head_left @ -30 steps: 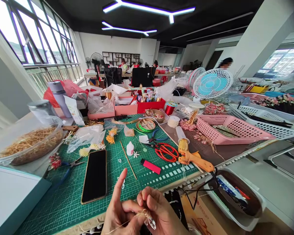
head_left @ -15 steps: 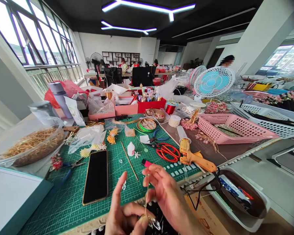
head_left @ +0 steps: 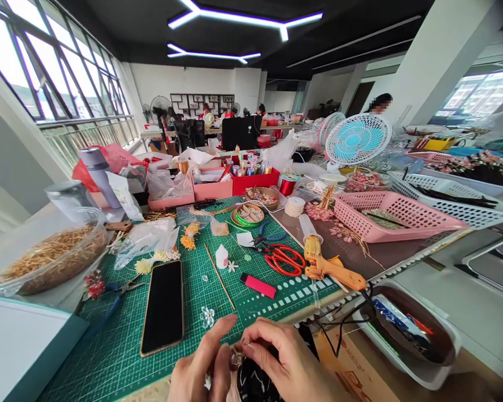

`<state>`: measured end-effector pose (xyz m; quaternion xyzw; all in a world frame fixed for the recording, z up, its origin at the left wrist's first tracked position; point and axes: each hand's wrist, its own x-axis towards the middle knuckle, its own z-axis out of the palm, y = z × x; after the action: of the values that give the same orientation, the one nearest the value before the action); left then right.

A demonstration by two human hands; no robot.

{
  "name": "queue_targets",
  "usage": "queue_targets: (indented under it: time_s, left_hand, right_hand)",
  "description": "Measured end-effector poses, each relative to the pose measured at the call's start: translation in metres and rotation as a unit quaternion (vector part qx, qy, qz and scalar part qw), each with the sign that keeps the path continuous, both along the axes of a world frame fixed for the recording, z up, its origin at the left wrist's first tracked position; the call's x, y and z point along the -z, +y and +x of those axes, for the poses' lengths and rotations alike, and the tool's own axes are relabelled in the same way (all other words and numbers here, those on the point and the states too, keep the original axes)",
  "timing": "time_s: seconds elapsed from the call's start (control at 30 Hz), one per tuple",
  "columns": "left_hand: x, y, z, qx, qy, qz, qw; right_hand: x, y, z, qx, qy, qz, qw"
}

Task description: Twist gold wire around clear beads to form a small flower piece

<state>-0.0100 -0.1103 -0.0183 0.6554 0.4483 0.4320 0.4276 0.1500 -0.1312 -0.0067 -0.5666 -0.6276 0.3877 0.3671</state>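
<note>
My left hand (head_left: 199, 375) sits low at the near edge of the head view, fingers curled and its thumb stretched across towards my right hand (head_left: 287, 365), which is bent over with the fingertips drawn in. The two hands meet and together pinch a clear bead piece (head_left: 236, 358). It lies just past the front edge of the green cutting mat (head_left: 121, 346), above something dark in my lap. So little of the piece shows between my fingertips that I cannot tell which way it points or how its long axis runs. On the mat just beyond my left thumb lies a clear petal flower (head_left: 207, 316), apart from my hands. To its left is a black phone (head_left: 162, 306), face up, its long axis running away from me. A thin wooden stick (head_left: 220, 277) lies to the right of the phone, slanting away towards the left. Near that is a red lighter (head_left: 257, 285), lying flat and tilted. Further right, red scissors (head_left: 283, 259) rest beside a yellow glue gun (head_left: 331, 268), whose nozzle points away from me. A pink basket (head_left: 394, 215) stands beyond the gun, and a blue desk fan (head_left: 357, 139) behind that.
</note>
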Motion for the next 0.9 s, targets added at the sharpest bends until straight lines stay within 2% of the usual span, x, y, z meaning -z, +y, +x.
queue_targets:
  time_s: [0.1,0.17,0.27,0.33,0.4,0.5,0.63,0.77,0.9]
  left_hand:
    - [-0.009,0.010,-0.003,0.086,0.056,0.076,0.992]
    - [-0.009,0.012,0.001,0.075,0.047,0.073,0.993]
    - [-0.001,0.009,0.008,-0.007,0.015,-0.026,1.000]
    - [0.005,0.006,0.011,-0.028,-0.017,-0.119,0.992]
    - [0.009,0.005,0.012,-0.022,-0.064,-0.171,0.983]
    - [0.010,0.005,0.011,-0.005,-0.094,-0.182,0.979]
    - [0.004,0.006,0.012,-0.002,-0.088,-0.212,0.973]
    - [-0.005,0.004,0.018,-0.038,-0.130,-0.254,0.958]
    - [-0.011,0.002,0.023,-0.047,-0.176,-0.292,0.939]
  right_hand:
    - [-0.014,-0.003,0.005,-0.030,-0.092,-0.045,0.994]
    - [-0.017,-0.004,0.004,-0.026,-0.087,-0.078,0.993]
    - [-0.014,-0.002,0.001,0.005,0.030,-0.127,0.991]
    - [-0.008,-0.001,-0.001,0.021,0.114,-0.137,0.984]
    - [0.000,0.000,-0.003,0.036,0.151,-0.126,0.980]
    - [0.008,0.001,-0.004,0.057,0.138,-0.096,0.984]
    - [0.010,0.002,-0.004,0.062,0.109,-0.052,0.991]
    - [0.009,0.000,-0.005,0.061,0.121,-0.032,0.990]
    - [0.012,-0.002,-0.006,0.055,0.102,-0.021,0.993]
